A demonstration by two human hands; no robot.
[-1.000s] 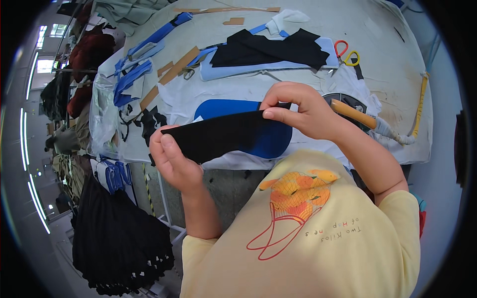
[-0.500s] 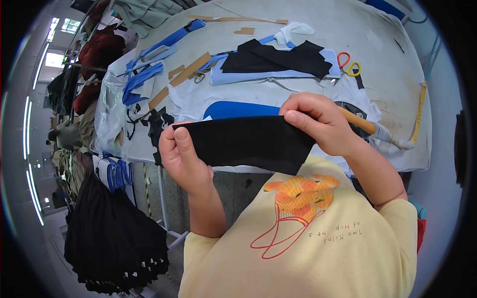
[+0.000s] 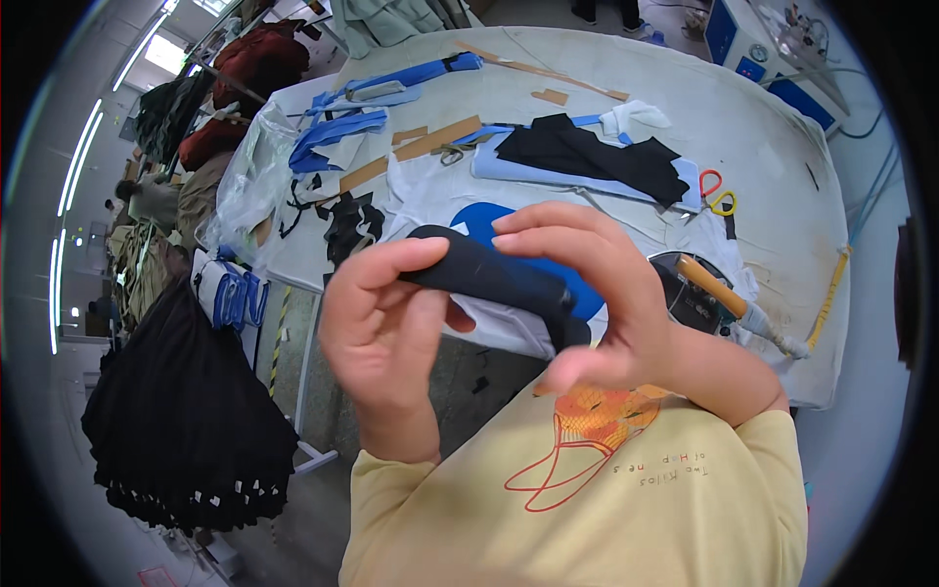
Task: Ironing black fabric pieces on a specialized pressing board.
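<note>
So the person's got both hands up close to the camera, working a strip of black cloth (image 3: pixel 489 279) in the air over the near edge of the work table (image 3: pixel 782 127). The left hand (image 3: pixel 386 333) has its thumb and fingers pinched shut on the left end. The right hand (image 3: pixel 597 293) curls over the other end, fingers closed together on it, with a bit hanging below. Behind on the table there's a blue cutout (image 3: pixel 489 220), a black fabric pile (image 3: pixel 587 152), red and yellow scissors (image 3: pixel 717 191), and a wooden-handled tool (image 3: pixel 724 293).
</note>
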